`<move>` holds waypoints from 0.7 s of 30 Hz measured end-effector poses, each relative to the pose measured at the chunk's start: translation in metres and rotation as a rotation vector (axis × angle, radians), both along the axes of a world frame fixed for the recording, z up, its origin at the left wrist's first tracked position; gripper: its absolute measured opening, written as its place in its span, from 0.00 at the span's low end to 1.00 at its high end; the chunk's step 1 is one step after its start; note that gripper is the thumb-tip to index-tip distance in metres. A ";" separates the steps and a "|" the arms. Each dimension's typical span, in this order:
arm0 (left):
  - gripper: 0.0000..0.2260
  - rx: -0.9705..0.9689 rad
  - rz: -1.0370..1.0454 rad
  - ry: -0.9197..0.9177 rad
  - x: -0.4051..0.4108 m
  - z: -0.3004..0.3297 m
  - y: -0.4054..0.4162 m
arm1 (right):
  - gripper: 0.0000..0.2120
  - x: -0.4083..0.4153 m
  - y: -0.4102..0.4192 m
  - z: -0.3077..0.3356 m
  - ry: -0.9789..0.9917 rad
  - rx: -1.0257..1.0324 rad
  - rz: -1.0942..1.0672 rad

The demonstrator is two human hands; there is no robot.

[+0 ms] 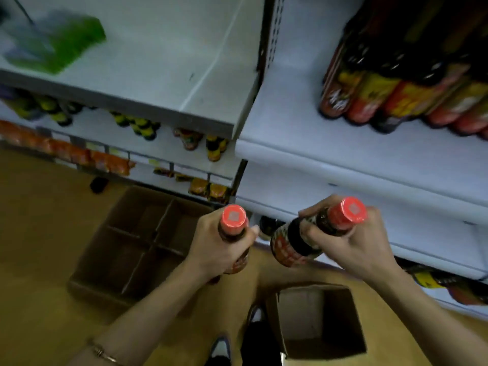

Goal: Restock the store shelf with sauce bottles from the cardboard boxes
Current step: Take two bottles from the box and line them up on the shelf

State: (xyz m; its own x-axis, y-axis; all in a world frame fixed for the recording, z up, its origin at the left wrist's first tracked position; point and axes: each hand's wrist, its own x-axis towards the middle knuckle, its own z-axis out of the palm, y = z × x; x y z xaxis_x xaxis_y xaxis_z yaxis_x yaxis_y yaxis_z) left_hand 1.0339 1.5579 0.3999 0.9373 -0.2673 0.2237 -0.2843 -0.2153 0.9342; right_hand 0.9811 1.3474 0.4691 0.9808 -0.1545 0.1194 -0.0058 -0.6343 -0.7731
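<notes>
I see my left hand (pixel 211 249) wrapped around the neck of 1 sauce bottle (pixel 233 220), upright; my right hand (pixel 353 241) grips a 2nd bottle (pixel 303 239), tilted, just below the white shelf (pixel 317 157), above 2 cardboard boxes (pixel 132 233) on the floor

Sauce bottle (pixel 233 235) per hand — shelf-side.

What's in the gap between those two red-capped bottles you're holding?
In the head view, only a dark jar on a lower shelf shows between the left bottle and the right bottle; nothing else sits there.
</notes>
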 end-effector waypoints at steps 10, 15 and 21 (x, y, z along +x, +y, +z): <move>0.11 -0.114 -0.406 -0.191 -0.029 0.182 -0.104 | 0.11 -0.099 -0.055 0.172 -0.208 -0.113 -0.258; 0.06 -0.082 -0.632 -0.240 -0.079 0.238 -0.184 | 0.14 -0.175 -0.112 0.222 -0.279 -0.128 -0.416; 0.05 -0.225 -0.901 -0.101 -0.184 0.288 -0.306 | 0.18 -0.297 -0.205 0.265 -0.376 -0.087 -0.651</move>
